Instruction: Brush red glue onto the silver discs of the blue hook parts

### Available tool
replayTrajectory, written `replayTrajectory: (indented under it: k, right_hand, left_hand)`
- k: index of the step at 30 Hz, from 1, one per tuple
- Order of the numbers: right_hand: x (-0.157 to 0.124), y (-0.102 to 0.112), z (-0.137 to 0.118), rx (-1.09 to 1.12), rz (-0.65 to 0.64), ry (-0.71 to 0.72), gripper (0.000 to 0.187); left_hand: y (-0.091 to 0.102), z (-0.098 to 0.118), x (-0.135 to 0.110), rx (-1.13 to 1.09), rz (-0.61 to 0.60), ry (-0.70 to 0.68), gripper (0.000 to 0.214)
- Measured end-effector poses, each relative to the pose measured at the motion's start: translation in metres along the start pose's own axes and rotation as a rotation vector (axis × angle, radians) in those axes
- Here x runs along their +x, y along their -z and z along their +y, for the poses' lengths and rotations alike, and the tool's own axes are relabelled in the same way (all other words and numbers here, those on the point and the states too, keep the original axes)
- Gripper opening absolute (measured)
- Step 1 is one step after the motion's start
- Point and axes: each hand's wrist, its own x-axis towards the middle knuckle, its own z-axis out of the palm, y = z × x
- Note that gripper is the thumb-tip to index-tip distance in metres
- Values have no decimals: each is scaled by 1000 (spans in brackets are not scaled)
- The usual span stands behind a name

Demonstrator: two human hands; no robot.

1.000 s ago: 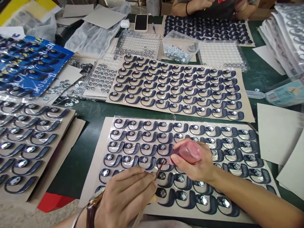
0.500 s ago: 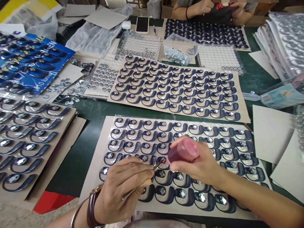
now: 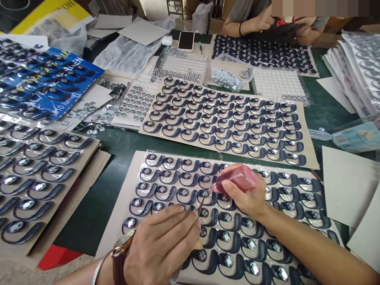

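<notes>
My left hand (image 3: 164, 241) is closed around slim, pointed tweezers (image 3: 201, 206); their tip sits just below a round silvery gem (image 3: 204, 193) on one of the dark hook-shaped pieces. Gripped in my right hand (image 3: 252, 196) is a pink squeeze bottle (image 3: 237, 179), tilted with its nozzle pointing left, close above that same gem. Whether the nozzle touches it I cannot tell. Both hands are over a beige board (image 3: 118, 209) carrying rows of these pieces, each with a gem, under shiny clear film. My left hand and forearm hide part of the lower left rows.
A second filled board (image 3: 310, 152) lies beyond, and more stacked boards (image 3: 86, 170) are at left. Behind stand a clear tub (image 3: 230, 77) of gems, gem trays (image 3: 135, 99) and a phone (image 3: 186, 40). Across the table a person's hands (image 3: 264, 19) are at work. Grey cards (image 3: 344, 182) lie right.
The bottle has swung from upright-looking to lying more sideways, its nozzle now further up the board. The tweezers' tip has shifted slightly up with it. The whole view has moved a little.
</notes>
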Motion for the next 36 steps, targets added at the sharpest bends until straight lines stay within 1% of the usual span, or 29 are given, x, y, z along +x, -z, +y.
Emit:
replayTrajectory:
  k: [2,6,11,13,16,18,21,25,28,31,33,36]
  right_hand:
    - [0,0,1,-4,-30,-16,16]
    - [0,0,3,-58,-96,-13,21]
    - [1,-1,4,-53,-130,56,20]
    - [2,-2,4,-74,-110,106,18]
    - [3,-3,2,-112,-38,157,15]
    - [3,-4,2,-129,-10,156,15]
    - [3,-4,1,-134,0,157,15]
    - [1,-2,2,-137,20,164,17]
    - [1,-1,2,-120,13,153,17]
    - [1,-1,2,-125,36,155,16]
    - [2,0,1,-136,55,156,16]
    - [2,-1,0,-147,41,145,14]
  left_hand:
    - [-2,-3,2,30,-3,-12,23]
    - [-7,0,5,59,49,-19,22]
    - [-12,8,5,101,69,-17,21]
    - [-13,9,6,111,77,-18,22]
    - [-12,9,9,115,104,2,24]
    - [-12,9,10,113,109,7,27]
    - [-11,8,9,101,84,1,32]
    - [-12,7,8,100,91,-2,35]
    - [-12,7,7,93,91,-3,40]
    - [-11,6,7,89,79,-13,45]
    - [-10,6,7,86,74,-12,46]
    - [-11,5,8,77,69,-12,45]
